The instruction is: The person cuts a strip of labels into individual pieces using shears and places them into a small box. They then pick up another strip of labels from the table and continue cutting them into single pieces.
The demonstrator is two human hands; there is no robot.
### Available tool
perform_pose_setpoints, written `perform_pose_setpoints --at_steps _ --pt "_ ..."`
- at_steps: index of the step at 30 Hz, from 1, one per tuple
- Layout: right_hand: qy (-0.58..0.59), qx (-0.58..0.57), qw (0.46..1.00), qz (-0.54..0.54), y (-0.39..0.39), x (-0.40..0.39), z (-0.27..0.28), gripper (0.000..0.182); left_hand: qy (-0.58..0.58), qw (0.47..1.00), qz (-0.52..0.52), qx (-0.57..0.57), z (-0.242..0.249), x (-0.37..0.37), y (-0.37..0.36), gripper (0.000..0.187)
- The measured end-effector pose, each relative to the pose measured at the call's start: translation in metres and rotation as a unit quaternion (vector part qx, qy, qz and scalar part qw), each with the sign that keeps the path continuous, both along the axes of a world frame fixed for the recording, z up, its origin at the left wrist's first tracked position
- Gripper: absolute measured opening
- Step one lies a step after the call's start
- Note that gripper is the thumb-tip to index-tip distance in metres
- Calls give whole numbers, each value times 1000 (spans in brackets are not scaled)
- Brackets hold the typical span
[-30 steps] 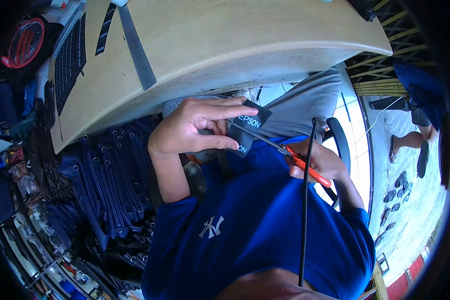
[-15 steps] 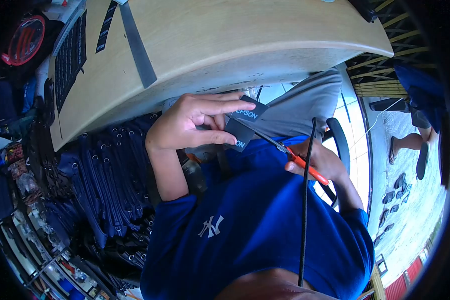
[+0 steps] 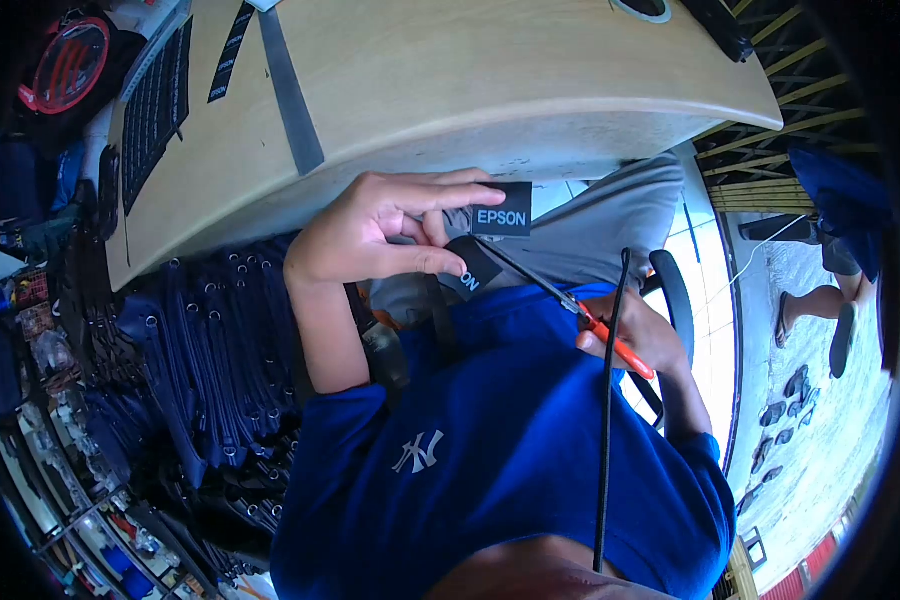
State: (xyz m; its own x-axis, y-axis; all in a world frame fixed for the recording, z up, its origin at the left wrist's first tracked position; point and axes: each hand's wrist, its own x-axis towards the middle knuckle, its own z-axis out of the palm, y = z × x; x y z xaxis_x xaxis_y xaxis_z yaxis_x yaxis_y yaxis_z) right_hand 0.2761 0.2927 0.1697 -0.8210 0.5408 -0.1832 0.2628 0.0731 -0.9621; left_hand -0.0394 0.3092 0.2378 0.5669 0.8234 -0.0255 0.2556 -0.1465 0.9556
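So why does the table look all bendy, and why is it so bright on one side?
Head view: the fisheye lens bows the table edge and darkens the corners; daylight washes out the floor at right, while the EPSON label in the left hand stays sharp.
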Motion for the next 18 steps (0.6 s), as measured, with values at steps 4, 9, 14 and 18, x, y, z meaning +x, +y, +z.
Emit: perform_pose_setpoints --at_steps 4,9,14,18 --pt "-6 -8 1000 4 -1 7 -3 55 9 1000 23 -12 4 -1 0 58" --pt "-12 -11 999 30 1 9 -5 52 -1 1000 14 -24 12 1 -5 59" --pt "-1 -45 998 47 -3 8 -3 78 -2 999 10 -46 13 1 -9 61" --pt "-3 -37 998 55 -4 11 -8 82 -7 1000 2 -18 12 3 -8 60"
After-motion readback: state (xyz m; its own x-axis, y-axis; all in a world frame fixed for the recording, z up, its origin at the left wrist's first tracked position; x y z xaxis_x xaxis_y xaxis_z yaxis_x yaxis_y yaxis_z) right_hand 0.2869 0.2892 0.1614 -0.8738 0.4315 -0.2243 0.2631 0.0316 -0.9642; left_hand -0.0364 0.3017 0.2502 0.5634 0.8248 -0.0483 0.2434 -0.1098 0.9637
